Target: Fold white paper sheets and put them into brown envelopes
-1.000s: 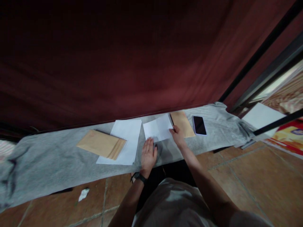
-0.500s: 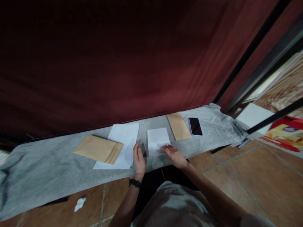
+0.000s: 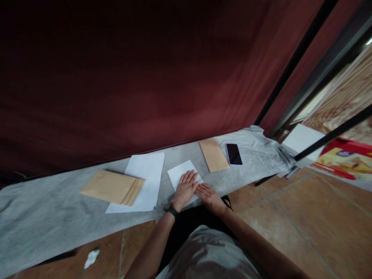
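Observation:
A folded sheet of white paper [image 3: 178, 172] lies at an angle on the grey cloth in front of me. My left hand [image 3: 186, 188], with a dark band at the wrist, rests flat on the paper, fingers stretched out. At the paper's right edge my right hand [image 3: 210, 197] lies flat too, its fingertips touching the left hand. Part of the paper is hidden beneath both hands. To the left, several brown envelopes [image 3: 109, 186] lie fanned on top of white sheets [image 3: 152, 166]. A single brown envelope [image 3: 214, 155] lies beyond my right hand.
A phone [image 3: 234, 154] with a dark screen lies right of the single envelope. The grey cloth [image 3: 43, 217] covers a long narrow table against a dark red curtain [image 3: 162, 97]. Black poles and a red-yellow box [image 3: 345, 159] stand at the right. Crumpled tissue [image 3: 92, 258] lies on the tiled floor.
My left hand has moved right from beside the paper onto it and now lies flat. The paper has turned to a slant. My right hand stays near its right edge.

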`<state>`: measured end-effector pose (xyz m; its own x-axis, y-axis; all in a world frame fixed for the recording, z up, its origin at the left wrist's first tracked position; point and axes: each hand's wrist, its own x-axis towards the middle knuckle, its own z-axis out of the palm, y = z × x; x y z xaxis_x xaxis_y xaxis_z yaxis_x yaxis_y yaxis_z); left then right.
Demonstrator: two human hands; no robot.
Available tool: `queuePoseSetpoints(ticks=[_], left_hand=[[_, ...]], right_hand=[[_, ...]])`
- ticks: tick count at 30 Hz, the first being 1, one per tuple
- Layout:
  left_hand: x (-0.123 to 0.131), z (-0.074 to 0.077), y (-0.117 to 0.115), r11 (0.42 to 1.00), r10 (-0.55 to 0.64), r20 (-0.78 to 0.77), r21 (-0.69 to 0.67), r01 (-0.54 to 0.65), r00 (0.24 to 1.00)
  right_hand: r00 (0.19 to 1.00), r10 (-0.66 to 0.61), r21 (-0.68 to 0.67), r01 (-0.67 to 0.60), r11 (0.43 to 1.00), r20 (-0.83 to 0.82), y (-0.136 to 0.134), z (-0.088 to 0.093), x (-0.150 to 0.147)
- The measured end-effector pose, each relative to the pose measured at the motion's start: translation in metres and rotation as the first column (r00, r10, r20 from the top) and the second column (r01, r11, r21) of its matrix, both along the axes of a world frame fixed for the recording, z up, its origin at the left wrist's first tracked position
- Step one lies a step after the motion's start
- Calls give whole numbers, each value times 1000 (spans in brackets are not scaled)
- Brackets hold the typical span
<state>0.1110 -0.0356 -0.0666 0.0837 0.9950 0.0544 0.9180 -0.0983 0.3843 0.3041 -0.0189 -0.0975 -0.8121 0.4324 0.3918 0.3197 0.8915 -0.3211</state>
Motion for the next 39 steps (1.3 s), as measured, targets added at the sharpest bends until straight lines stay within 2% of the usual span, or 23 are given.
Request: queuePoseSetpoints(ticks=[3, 5, 6, 7, 9, 11, 12, 13, 14, 15, 17, 20, 22, 23, 26, 28, 30, 33, 35, 36, 37, 38, 39], left_hand=[[-37, 0, -7, 977, 202, 144, 42, -210, 969], [-60, 2, -19, 941, 297, 343, 52, -333, 891], [-68, 4, -26, 919, 327, 468, 44, -392, 821], [-73, 5, -33, 877, 369, 592, 33, -479, 717], [-75, 9, -46, 758, 423, 796, -49, -650, 433], [-68, 13, -54, 641, 406, 911, -224, -734, 77], [-63, 16, -56, 614, 376, 922, -325, -719, -95], [-57, 20, -57, 614, 343, 908, -411, -674, -241], [-52, 23, -56, 635, 317, 881, -472, -612, -351], [-47, 27, -55, 667, 305, 854, -508, -545, -423], [-40, 35, -52, 733, 306, 815, -531, -425, -492], [-34, 42, -49, 777, 272, 775, -526, -344, -570], [-31, 40, -48, 782, 232, 768, -513, -355, -597], [-29, 38, -48, 784, 233, 778, -505, -361, -583], [-22, 27, -46, 797, 308, 839, -485, -360, -449], [-18, 18, -42, 792, 341, 870, -470, -389, -356], [-18, 12, -34, 770, 357, 893, -448, -455, -275], [-29, 10, -19, 745, 372, 922, -368, -557, -111], [-41, 12, -8, 755, 387, 922, -308, -579, 14], [-47, 13, -3, 764, 396, 916, -288, -578, 67], [-53, 14, 1, 769, 406, 907, -276, -577, 107], [-57, 14, 5, 768, 419, 898, -275, -579, 130], [-61, 14, 8, 760, 432, 891, -278, -588, 137]], right_hand=[[1000, -9, -26, 9, 1000, 16, 0, 5, 1], [999, -33, -95, 32, 995, -14, 1, 15, 1], [997, -56, -157, 46, 987, -56, 1, 21, 1], [990, -87, -236, 58, 970, -113, 1, 29, 1], [949, -189, -434, 63, 899, -254, 2, 45, -1], [872, -341, -636, 44, 770, -352, 2, 60, -5], [817, -437, -728, 32, 685, -376, 2, 66, -8], [758, -528, -805, 6, 593, -383, 2, 70, -11], [699, -607, -866, -36, 499, -379, 2, 73, -14], [649, -665, -907, -94, 410, -368, 1, 75, -17], [585, -736, -940, -220, 262, -342, -1, 75, -21], [513, -812, -940, -320, 121, -279, -6, 68, -24], [466, -854, -936, -346, 65, -231, -10, 61, -26], [447, -869, -932, -360, 42, -212, -11, 58, -27], [428, -887, -909, -416, -22, -174, -17, 51, -33], [444, -883, -887, -455, -78, -150, -23, 49, -37], [508, -852, -866, -475, -156, -126, -29, 47, -37], [702, -704, -859, -424, -286, -112, -39, 48, -29], [826, -554, -890, -327, -317, -106, -42, 48, -20], [864, -493, -919, -268, -289, -97, -43, 49, -15], [886, -455, -953, -210, -217, -92, -42, 49, -12], [893, -439, -984, -154, -90, -100, -39, 50, -8], [892, -434, -992, -95, 87, -124, -36, 50, -5]])
